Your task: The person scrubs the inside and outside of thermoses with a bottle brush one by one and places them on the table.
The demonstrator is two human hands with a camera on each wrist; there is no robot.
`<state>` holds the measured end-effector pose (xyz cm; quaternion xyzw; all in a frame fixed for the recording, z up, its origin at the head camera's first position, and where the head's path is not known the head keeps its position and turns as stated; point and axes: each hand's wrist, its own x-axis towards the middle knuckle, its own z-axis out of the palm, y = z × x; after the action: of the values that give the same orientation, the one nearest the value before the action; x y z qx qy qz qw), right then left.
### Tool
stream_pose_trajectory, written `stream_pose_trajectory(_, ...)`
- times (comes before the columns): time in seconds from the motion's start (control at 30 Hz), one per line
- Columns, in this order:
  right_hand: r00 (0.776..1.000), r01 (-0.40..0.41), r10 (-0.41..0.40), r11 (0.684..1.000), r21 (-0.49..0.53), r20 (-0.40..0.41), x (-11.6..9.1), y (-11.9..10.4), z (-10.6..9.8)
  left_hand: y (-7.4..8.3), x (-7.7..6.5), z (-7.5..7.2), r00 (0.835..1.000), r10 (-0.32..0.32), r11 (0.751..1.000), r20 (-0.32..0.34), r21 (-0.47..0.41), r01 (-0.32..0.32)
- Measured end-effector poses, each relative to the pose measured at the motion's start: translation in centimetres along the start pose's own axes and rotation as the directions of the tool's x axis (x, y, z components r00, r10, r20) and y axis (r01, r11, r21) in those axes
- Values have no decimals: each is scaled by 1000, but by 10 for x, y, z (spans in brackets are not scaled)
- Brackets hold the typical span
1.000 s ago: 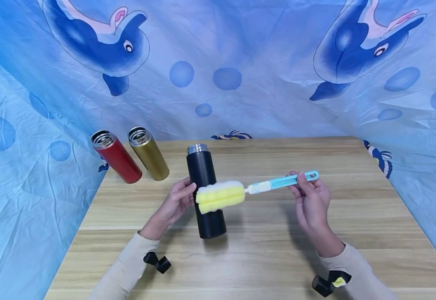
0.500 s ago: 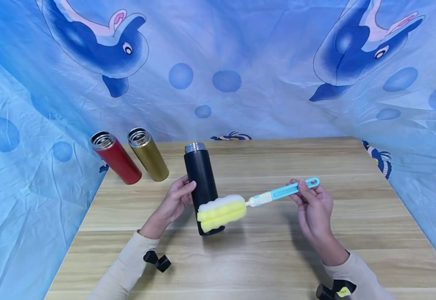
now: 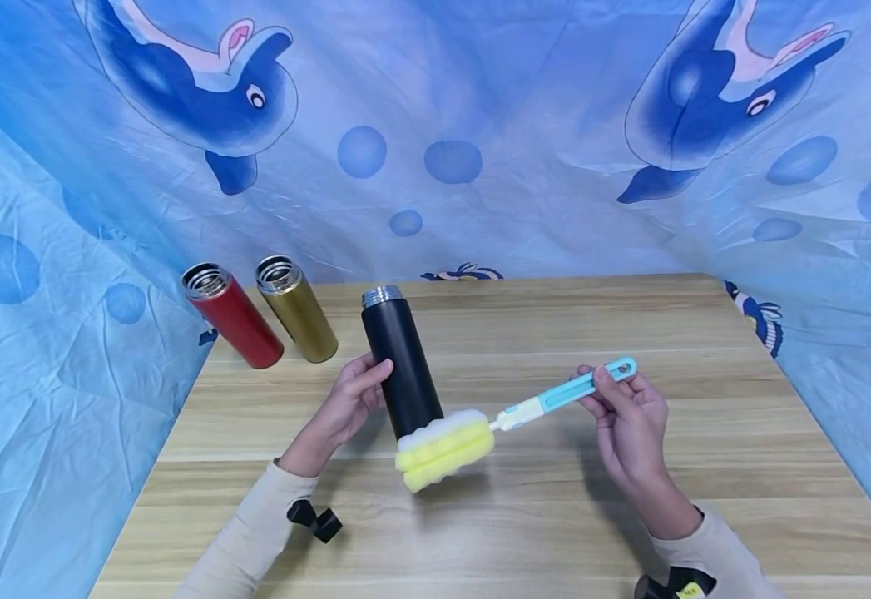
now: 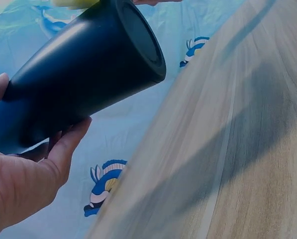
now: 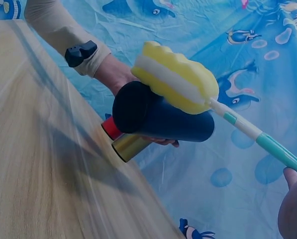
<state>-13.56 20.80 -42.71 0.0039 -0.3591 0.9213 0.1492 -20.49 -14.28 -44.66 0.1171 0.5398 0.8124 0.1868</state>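
My left hand (image 3: 351, 401) grips a black thermos bottle (image 3: 402, 358) round its middle, thumb in front. The bottle leans, its bare steel threaded neck up and away, and its base (image 4: 142, 37) hangs above the table in the left wrist view. In my right hand (image 3: 633, 424) is a bottle brush (image 3: 446, 449), pinched near the end of its turquoise and white handle (image 3: 566, 391). Its yellow and white sponge head points left and overlaps the bottle's lower end in the head view. From the right wrist the sponge (image 5: 175, 77) shows close over the bottle (image 5: 163, 114).
A red bottle (image 3: 235, 320) and a gold bottle (image 3: 299, 312), both without lids, stand upright at the table's back left. The wooden table (image 3: 555, 516) ends against a blue dolphin-print curtain (image 3: 540, 216) behind and at the sides.
My right hand has lowered the brush, so its sponge slid from the bottle's middle down to its base. The bottle's neck has shifted slightly left and up in my left hand.
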Motion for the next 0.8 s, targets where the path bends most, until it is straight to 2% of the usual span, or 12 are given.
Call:
stream_pose_trajectory(0.27,1000,3,-3,1000,-21,20,0,1,3,0,-3,1,999,-41,998,9,57,40)
stream_pose_trajectory(0.63,999,6,-7,1000,-27,-32,4,2,5,-2,-5,3,992,-119,973,-41,196,124)
stream_pose_trajectory(0.8,998,20,-20,1000,-12,-51,7,1,7,-5,-6,6,994,-99,975,-43,195,106)
